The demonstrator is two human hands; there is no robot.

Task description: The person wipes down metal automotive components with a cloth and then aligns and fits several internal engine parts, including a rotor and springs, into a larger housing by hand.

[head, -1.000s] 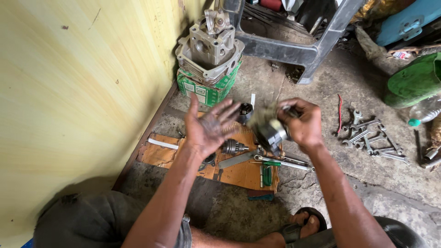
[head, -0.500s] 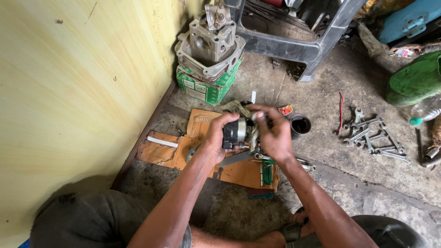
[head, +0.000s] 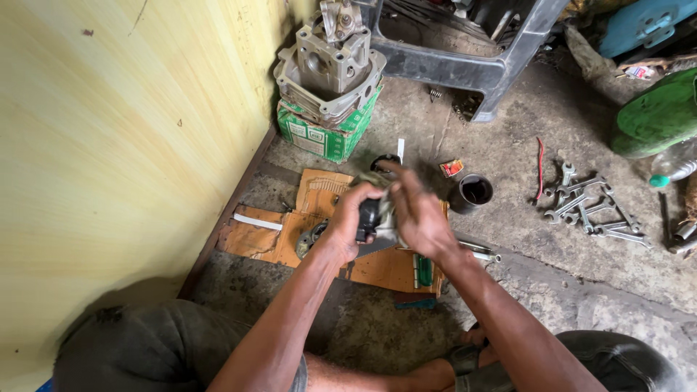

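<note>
A small dark metal part [head: 369, 220], black and roughly cylindrical, is held up above the brown cardboard sheet [head: 319, 196] that lies on the concrete floor near the wall edge. A pale grey rag [head: 387, 231] is pressed against its right side, touching it. Both are blurred, and much of the part is hidden, so its finer shape cannot be told.
</note>
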